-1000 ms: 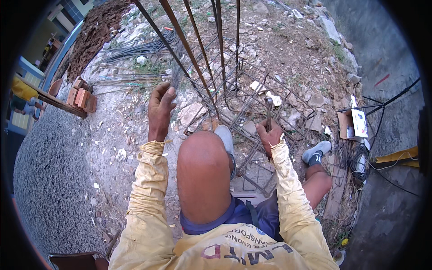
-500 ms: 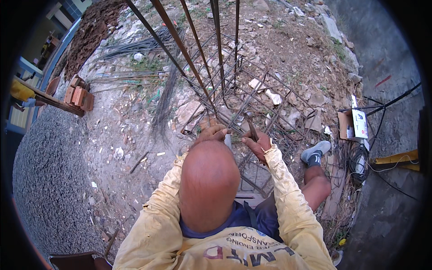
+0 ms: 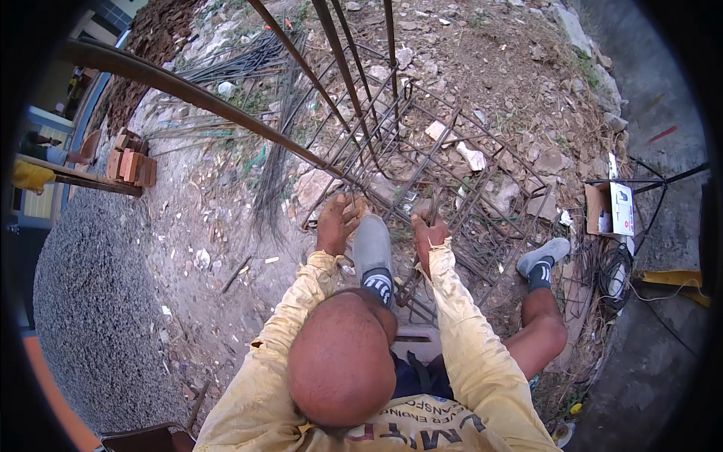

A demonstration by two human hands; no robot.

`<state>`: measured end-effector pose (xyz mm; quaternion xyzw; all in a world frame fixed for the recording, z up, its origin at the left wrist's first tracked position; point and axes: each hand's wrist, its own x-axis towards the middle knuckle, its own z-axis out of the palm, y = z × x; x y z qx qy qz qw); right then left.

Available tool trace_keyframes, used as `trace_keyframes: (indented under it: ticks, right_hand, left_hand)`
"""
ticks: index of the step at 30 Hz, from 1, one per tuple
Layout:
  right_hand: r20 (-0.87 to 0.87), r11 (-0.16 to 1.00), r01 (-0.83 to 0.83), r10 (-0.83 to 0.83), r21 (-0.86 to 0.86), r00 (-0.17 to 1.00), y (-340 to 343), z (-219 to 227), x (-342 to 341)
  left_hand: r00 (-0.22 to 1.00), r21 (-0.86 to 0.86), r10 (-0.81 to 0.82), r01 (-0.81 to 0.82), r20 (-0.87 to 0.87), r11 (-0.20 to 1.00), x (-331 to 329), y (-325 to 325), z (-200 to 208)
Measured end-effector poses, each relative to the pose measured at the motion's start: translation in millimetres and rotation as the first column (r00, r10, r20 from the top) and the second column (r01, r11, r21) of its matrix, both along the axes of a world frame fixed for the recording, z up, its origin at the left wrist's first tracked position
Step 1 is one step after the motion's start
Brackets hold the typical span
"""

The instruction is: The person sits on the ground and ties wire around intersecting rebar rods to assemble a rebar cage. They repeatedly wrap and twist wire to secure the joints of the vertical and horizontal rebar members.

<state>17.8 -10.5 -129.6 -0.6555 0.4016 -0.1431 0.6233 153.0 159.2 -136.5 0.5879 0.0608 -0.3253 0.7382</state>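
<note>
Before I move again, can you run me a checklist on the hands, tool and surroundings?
1. Dark metal hand tool held in the bare right hand: ok.
2. Bare left hand holding wire: cannot tell, too small.
3. Gloves worn: not ok, both hands bare.
4. Left fingers well clear of the grey left shoe: not ok, close beside it.
5. White-and-brown cardboard box away from both hands: ok.

shirt (image 3: pixel 489 377): pale yellow, wrinkled, dark lettering (image 3: pixel 432 439) | cuffs (image 3: pixel 442 247): frayed | shorts (image 3: pixel 425 379): dark blue | socks (image 3: pixel 540 274): dark, white-striped | shoes (image 3: pixel 373 245): grey
</note>
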Motion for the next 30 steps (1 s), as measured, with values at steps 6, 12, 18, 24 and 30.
trace_keyframes:
  ticks: [6, 12, 18, 24, 30]
  right_hand:
    - [0.021, 0.998, -0.027, 0.028, -0.054, 0.999, 7.0, -20.8, 44.0]
    - [-0.264, 0.969, -0.237, 0.212, -0.069, 0.941, 16.3, -30.7, 50.5]
    - [-0.652, 0.334, -0.869, 0.574, -0.365, 0.495, 14.2, -44.1, 83.8]
    - [-0.545, 0.169, -0.743, 0.579, -0.648, 0.607, -9.9, -84.4, 75.1]
    - [-0.140, 0.990, -0.122, 0.111, -0.070, 0.984, -0.5, -33.6, 53.4]
  left_hand:
    - [0.956, -0.122, 0.242, -0.264, -0.167, 0.957, 41.2, -27.7, -10.7]
    - [0.931, 0.029, 0.306, -0.306, -0.201, 0.951, 42.7, -40.9, 8.7]
    - [0.940, 0.058, 0.268, -0.261, -0.210, 0.964, 46.7, -35.2, 13.8]
    - [0.944, 0.038, 0.227, -0.225, -0.238, 0.974, 49.4, -47.6, 14.2]
    - [0.926, -0.056, 0.299, -0.319, -0.229, 0.946, 41.0, -10.2, -22.0]
